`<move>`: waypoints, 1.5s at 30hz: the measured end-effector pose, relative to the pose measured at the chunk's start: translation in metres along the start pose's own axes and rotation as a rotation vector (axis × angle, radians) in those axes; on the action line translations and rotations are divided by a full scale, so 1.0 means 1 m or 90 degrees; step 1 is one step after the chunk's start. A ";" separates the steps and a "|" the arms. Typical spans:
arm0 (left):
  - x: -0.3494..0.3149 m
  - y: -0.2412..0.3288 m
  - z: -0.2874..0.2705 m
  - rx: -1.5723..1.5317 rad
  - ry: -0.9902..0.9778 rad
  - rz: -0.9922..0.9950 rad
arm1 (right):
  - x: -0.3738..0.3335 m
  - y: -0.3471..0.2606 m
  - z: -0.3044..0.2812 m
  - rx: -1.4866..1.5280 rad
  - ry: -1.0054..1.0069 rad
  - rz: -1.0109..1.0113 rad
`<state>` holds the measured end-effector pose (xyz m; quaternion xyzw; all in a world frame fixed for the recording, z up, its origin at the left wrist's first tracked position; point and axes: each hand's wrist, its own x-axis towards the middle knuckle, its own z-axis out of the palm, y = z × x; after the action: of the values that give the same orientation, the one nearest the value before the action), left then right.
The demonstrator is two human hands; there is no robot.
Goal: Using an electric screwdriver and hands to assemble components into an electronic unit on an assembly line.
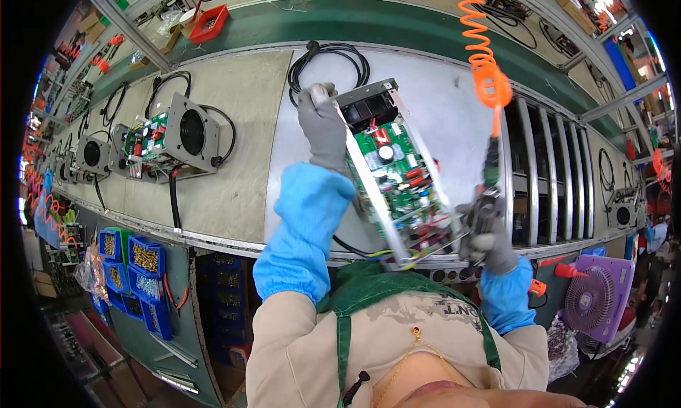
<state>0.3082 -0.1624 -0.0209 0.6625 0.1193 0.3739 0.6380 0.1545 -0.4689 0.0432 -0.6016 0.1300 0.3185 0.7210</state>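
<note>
An open metal chassis (367,186), with a green circuit board (397,177) inside, lay over the near edge of the bench (443,99), about midway along the part in view. Its long axis ran slantwise, from the end with a black component (374,111), toward the bench's far edge, down and rightward to the end at the near edge. Whether it rested flat or was tipped off the top, I could not tell.

The gloved left hand (325,124) gripped the chassis at its far left corner, fingers curled in around the metal. From that grip the body of the chassis stretched rightward and toward the person. The gloved right hand (495,246) was just beside the near right corner, so it was the nearer of the 2 hands to that end. It was closed around a dark tool (486,204) hung from an orange coiled hose (489,81); blur hid whether the tool touched the metal.

A looped black cable (363,59) lay by the bench's far edge, beyond the left hand. Metal bars (552,174) ran across the gap to the right, and another unit (193,133) with a fan stood farther left along the bench.
</note>
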 end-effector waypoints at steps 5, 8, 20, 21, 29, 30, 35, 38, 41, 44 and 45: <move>0.026 -0.004 -0.011 -0.049 -0.162 -0.060 | 0.008 -0.004 0.022 -0.034 -0.036 -0.072; 0.026 -0.003 -0.017 -0.117 -0.190 -0.127 | 0.044 -0.005 -0.010 -0.168 0.063 -0.036; 0.023 0.041 -0.051 -0.234 -0.147 -0.185 | 0.095 -0.095 -0.011 0.090 0.075 -0.461; 0.019 0.044 -0.052 -0.232 -0.185 -0.174 | 0.098 -0.108 -0.010 0.175 -0.031 -0.557; -0.022 0.089 -0.034 -0.329 -0.367 -0.364 | 0.096 -0.174 0.048 0.448 -0.461 -0.777; -0.024 0.092 -0.032 -0.364 -0.368 -0.398 | 0.097 -0.174 0.055 0.435 -0.461 -0.793; -0.035 0.092 -0.028 -0.297 -0.394 -0.409 | 0.105 -0.167 0.067 0.416 -0.447 -0.803; -0.037 0.096 -0.027 -0.259 -0.395 -0.391 | 0.104 -0.162 0.068 0.407 -0.446 -0.794; -0.041 0.098 -0.024 -0.208 -0.386 -0.363 | 0.103 -0.158 0.067 0.378 -0.436 -0.794; -0.042 0.101 -0.024 -0.164 -0.395 -0.328 | 0.099 -0.156 0.066 0.382 -0.394 -0.784; -0.044 0.101 -0.024 -0.165 -0.395 -0.327 | 0.100 -0.155 0.064 0.379 -0.394 -0.773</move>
<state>0.2299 -0.1877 0.0561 0.6064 0.0351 -0.0025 0.7944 0.3137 -0.3889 0.1235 -0.2295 -0.3536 -0.0298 0.9063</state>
